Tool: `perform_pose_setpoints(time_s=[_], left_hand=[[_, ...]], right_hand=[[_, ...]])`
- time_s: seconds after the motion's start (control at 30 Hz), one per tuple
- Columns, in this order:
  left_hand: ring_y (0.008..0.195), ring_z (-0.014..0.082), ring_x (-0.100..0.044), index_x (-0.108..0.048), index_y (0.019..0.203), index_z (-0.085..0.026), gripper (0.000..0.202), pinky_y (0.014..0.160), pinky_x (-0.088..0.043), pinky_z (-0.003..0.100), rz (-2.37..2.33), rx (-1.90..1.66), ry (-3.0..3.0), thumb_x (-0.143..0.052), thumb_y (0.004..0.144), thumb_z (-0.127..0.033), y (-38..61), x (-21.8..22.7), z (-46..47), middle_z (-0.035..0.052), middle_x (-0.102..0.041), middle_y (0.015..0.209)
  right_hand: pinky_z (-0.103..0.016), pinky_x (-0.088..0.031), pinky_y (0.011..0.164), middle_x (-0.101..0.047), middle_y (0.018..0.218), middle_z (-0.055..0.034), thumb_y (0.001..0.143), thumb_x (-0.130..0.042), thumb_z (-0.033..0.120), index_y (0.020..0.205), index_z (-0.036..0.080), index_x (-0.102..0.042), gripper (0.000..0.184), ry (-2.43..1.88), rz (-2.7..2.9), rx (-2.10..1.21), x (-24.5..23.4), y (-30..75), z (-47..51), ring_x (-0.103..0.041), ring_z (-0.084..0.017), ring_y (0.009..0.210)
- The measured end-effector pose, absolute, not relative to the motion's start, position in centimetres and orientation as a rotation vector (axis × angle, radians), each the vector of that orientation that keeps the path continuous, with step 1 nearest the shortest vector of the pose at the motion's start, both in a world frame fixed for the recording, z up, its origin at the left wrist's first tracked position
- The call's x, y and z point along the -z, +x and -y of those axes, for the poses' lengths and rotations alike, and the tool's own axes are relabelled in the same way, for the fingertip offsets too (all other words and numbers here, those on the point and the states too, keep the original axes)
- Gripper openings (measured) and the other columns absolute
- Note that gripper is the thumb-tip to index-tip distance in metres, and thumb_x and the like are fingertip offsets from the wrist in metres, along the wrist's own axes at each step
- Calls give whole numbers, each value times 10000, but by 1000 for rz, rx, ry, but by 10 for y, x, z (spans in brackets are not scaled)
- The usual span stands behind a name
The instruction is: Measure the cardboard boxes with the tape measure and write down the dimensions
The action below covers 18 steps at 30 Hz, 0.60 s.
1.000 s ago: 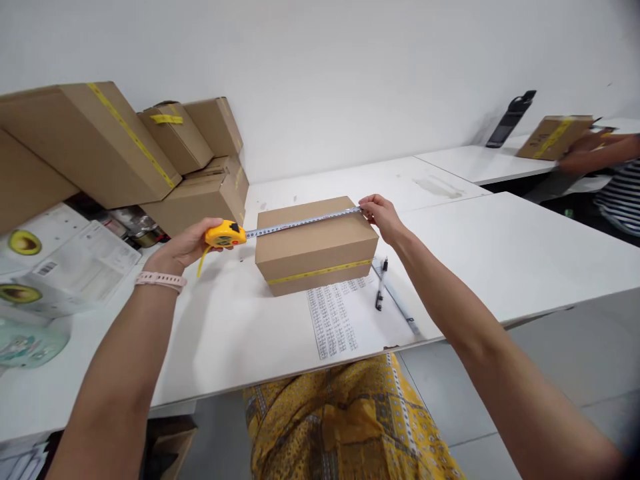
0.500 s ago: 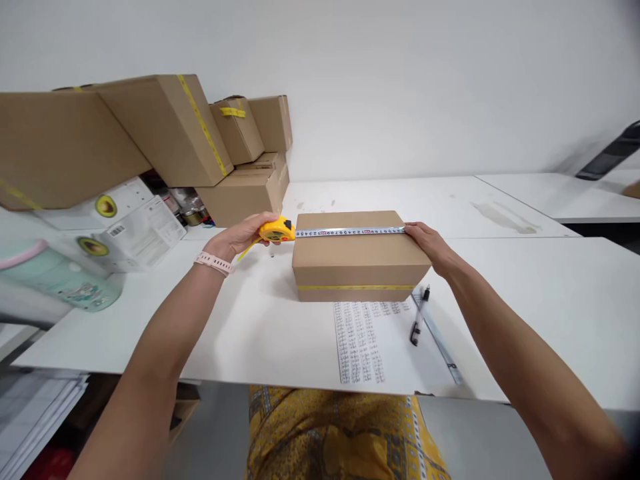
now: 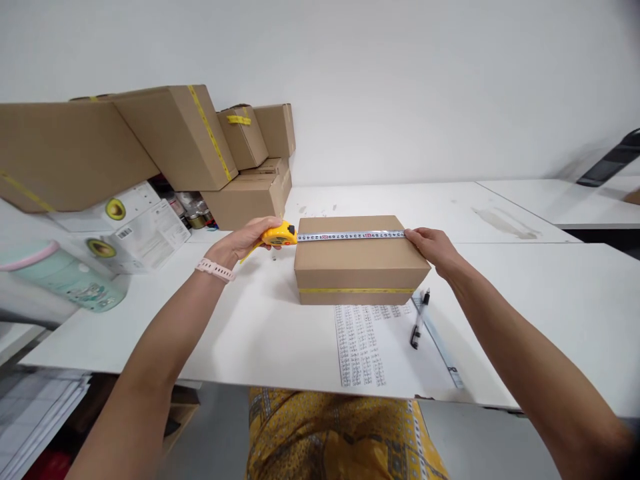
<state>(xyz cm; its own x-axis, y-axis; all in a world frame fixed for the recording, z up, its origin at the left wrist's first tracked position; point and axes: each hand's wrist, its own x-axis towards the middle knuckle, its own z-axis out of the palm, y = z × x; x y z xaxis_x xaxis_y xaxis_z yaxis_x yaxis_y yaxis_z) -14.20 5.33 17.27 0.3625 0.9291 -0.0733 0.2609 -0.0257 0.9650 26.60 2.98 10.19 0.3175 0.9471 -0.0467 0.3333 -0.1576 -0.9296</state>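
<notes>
Frame centre: taped cardboard box (image 3: 357, 259) is set on desk (image 3: 235, 333) | yellow tape-measure case (image 3: 280, 234) is gripped by left hand (image 3: 244, 240) | blade (image 3: 345, 235) end is held at box edge by right hand (image 3: 436, 248), seemingly so straightness is ensured

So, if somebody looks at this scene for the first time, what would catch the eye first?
Probably the yellow tape measure in the left hand, its blade stretched across the top of the box to the right hand. Next, perhaps, the stacked boxes at back left, and the pale green tumbler near the picture's left edge.
</notes>
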Motion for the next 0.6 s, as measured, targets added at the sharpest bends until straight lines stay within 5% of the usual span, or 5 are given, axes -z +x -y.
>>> perform_pose_setpoints(time_s=[0.2, 0.43, 0.6], left_hand=[[908, 224, -676, -563, 1433, -197, 668, 685, -548, 310, -889, -484, 1521, -763, 859, -473, -128, -166, 32, 131, -717, 1183], [901, 167, -643, -632, 1211, -183, 631, 771, -520, 267, -538, -593, 951, -906, 704, -440, -24, -87, 141, 51, -648, 1061], [834, 205, -698, -605, 1159, -162, 660, 750, -593, 357, -516, -748, 826, -883, 705, -552, 14, -92, 144, 79, -631, 1055]], right_hand=[[-392, -466, 974, -704, 984, -63, 795, -691, 447, 785, 211, -659, 238, -1368, 1215, -797, -122, 273, -35, -603, -240, 1050], [-408, -476, 933, -702, 1123, -99, 896, -571, 415, 959, 207, -704, 255, -1481, 1630, -868, -154, 225, -70, -604, -265, 1030], [-412, -483, 890, -707, 1140, -126, 884, -572, 398, 933, 210, -701, 233, -1672, 1796, -691, -164, 207, -95, -597, -269, 1003]])
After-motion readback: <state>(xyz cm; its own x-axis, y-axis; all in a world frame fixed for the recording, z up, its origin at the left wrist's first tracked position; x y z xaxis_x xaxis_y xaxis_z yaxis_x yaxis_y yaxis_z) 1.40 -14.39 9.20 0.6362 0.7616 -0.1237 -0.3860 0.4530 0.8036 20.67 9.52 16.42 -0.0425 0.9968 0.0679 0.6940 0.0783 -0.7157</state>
